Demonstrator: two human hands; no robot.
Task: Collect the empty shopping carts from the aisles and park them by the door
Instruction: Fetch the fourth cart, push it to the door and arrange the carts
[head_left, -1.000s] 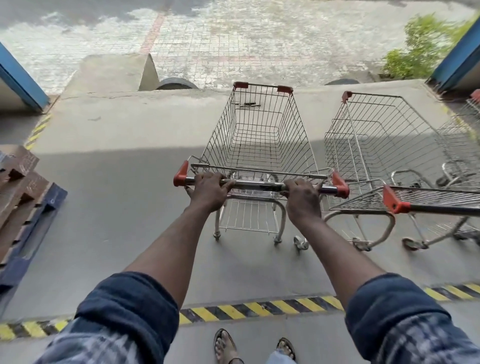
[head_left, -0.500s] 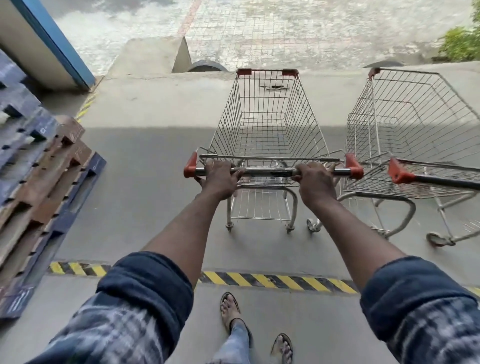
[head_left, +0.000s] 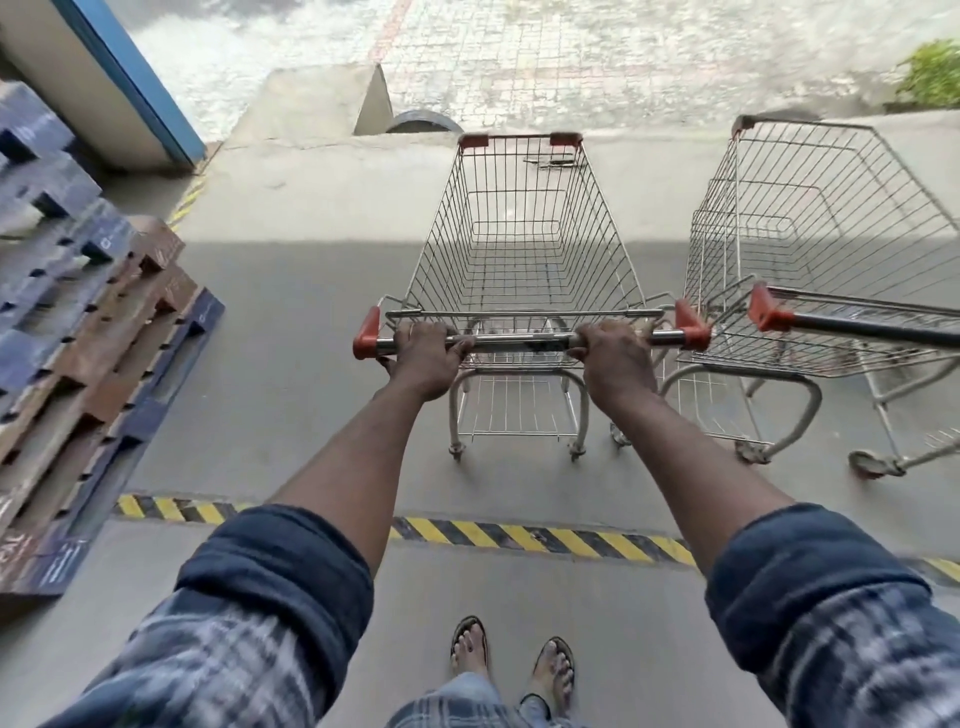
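Note:
An empty wire shopping cart (head_left: 519, 234) with red corner caps stands straight ahead on the concrete floor. My left hand (head_left: 423, 358) grips the left part of its metal handle bar (head_left: 524, 341), and my right hand (head_left: 615, 361) grips the right part. A second empty cart (head_left: 810, 218) is parked close beside it on the right, its red-capped handle (head_left: 857, 327) reaching past the frame's right edge. Both baskets hold nothing.
Stacked blue and brown pallets (head_left: 78, 332) line the left side. A yellow-and-black hazard stripe (head_left: 519, 535) crosses the floor in front of my sandalled feet (head_left: 511, 660). Ahead, the concrete ends at a ramp (head_left: 322, 104) and paved yard. A blue door frame (head_left: 135, 88) stands at upper left.
I have stepped forward with the cart: the hazard stripe now lies closer to my feet. The view has swung left, so the pallets show more and the right cart sits nearer the edge.

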